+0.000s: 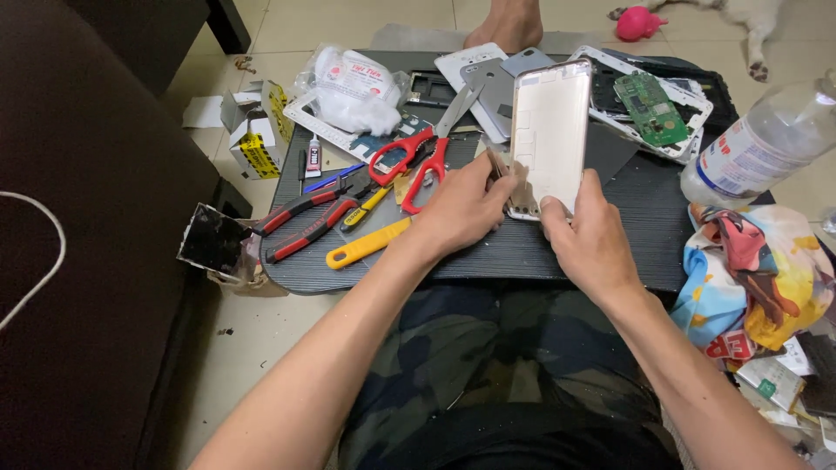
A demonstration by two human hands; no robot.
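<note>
A pale metal phone housing [550, 130] stands tilted up on the dark board [636, 218], its inner side facing me. My right hand [590, 233] grips its lower right corner. My left hand [461, 207] pinches a thin metal tool [496, 164] against the housing's lower left edge. Red-handled scissors [418, 157] lie just left of my left hand.
Red-and-black pliers [300, 218], a yellow-handled tool [366, 244], a glue tube [313, 157], phone frames and a green circuit board [651, 108] crowd the board. A plastic bottle [766, 144] and colourful cloth [753, 270] sit right. A cardboard box [257, 130] lies left. A foot [509, 24] is beyond.
</note>
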